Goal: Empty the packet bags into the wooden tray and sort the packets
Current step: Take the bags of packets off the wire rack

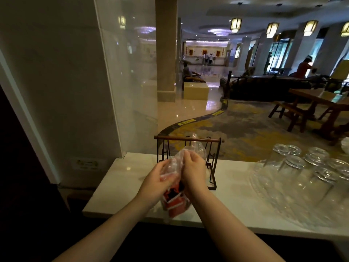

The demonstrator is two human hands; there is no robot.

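Observation:
A clear plastic packet bag (174, 163) hangs between my hands above the white marble counter (120, 178). Its lower part holds several red packets (174, 203) with white stripes. My left hand (154, 183) grips the bag's left side near its crumpled top. My right hand (193, 170) pinches the top of the bag from the right. Both hands touch the plastic. No wooden tray shows in this view.
A dark metal rack with a wooden top bar (188, 139) stands on the counter just behind my hands. A clear tray of several upturned glasses (302, 171) fills the counter's right side. A marble pillar (75, 82) rises at the left. Beyond the counter lies a lobby floor.

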